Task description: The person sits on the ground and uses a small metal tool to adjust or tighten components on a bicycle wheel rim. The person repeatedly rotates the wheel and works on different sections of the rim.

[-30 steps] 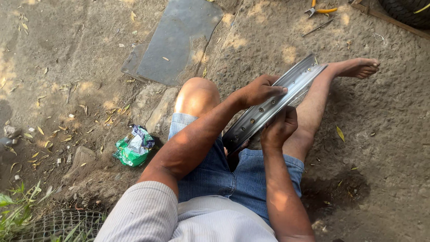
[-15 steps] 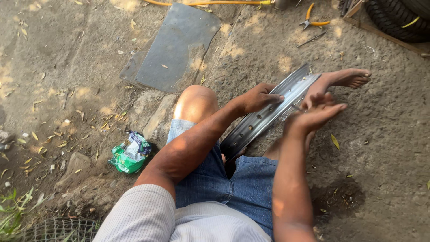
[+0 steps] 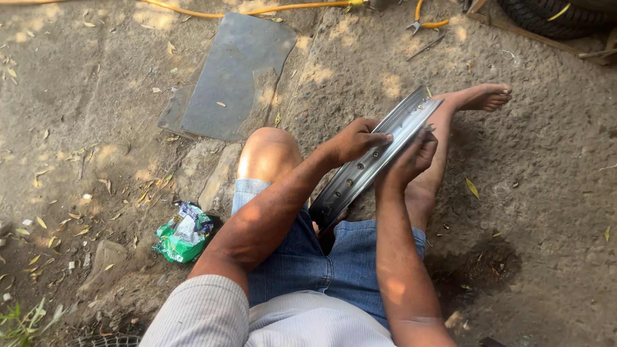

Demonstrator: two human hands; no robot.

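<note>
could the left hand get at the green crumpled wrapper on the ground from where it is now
Probably yes. The left hand rests on the metal wheel rim, and the green wrapper lies in the open on that side beside the thigh, nothing covering it.

Left hand (image 3: 355, 140) extended forward from bent elbow, palm down, fingers (image 3: 379, 137) stretched flat toward right. Right hand (image 3: 411, 157) raised just beside it, wrist cocked back, fingers curled loosely upward. Both forearms bare, angled inward over lap; hands held close, nearly touching.
</note>
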